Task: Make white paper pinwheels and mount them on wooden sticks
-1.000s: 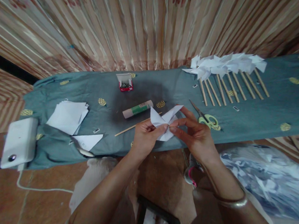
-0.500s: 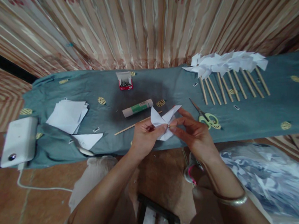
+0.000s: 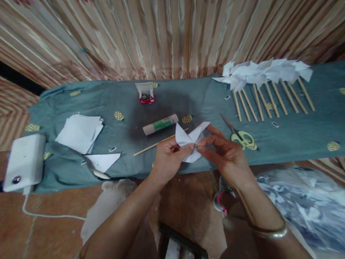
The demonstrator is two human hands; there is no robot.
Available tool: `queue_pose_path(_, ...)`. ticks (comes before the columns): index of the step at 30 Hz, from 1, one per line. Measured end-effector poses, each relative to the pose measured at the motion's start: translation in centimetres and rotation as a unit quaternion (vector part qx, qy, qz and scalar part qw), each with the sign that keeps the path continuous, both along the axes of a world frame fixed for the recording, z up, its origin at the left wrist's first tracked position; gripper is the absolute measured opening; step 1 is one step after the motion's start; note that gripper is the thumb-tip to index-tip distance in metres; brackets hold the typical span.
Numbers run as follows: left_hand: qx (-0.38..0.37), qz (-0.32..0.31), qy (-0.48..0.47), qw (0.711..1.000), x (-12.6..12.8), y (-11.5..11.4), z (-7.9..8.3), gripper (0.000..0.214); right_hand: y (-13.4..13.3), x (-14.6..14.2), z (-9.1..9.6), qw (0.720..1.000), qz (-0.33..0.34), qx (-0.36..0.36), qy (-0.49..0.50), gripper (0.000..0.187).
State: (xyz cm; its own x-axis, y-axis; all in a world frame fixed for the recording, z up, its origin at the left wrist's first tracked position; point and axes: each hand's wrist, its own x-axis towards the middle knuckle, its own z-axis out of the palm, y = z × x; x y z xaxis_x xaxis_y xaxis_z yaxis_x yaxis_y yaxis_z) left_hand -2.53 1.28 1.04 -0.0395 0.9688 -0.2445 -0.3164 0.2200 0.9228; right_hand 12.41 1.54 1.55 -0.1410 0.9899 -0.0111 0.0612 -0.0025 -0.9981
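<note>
A folded white paper pinwheel (image 3: 193,138) is held just above the near edge of the cloth-covered table. My left hand (image 3: 170,155) grips it from the left, thumb near its middle. Closed in a pinch, my right hand (image 3: 223,152) has thumb and finger at the centre, on what may be a small pin too tiny to make out. Behind my left hand lie a thin wooden stick (image 3: 151,145) and a glue stick (image 3: 161,124) with a green label. Green-handled scissors (image 3: 241,138) rest beyond my right hand.
A small red box (image 3: 146,99) of metal pins stands open at the back. Finished pinwheels (image 3: 264,73) on sticks lie at back right. Paper sheets (image 3: 80,132) and a white device (image 3: 24,163) with a cable are at left. A plastic bag (image 3: 313,206) of paper pieces sits at lower right.
The view has shifted very slightly. Both hands keep the same hold on the pinwheel; nothing else has visibly moved.
</note>
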Motion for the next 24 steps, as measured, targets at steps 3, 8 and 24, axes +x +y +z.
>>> queue_pose_path(3,0.003,0.0,-0.001,1.0,-0.03,0.0,-0.07,0.019,0.0,-0.03,-0.02,1.0,0.0,-0.002,0.005,0.008)
queue_pose_path(8,0.005,0.001,0.0,1.0,-0.04,-0.01,0.02,0.019,0.01,-0.07,-0.01,1.0,-0.002,0.0,0.011,0.008)
queue_pose_path(24,0.015,0.003,0.028,1.0,-0.02,0.04,-0.07,0.015,-0.07,-0.04,0.05,1.0,-0.006,-0.012,-0.012,0.014)
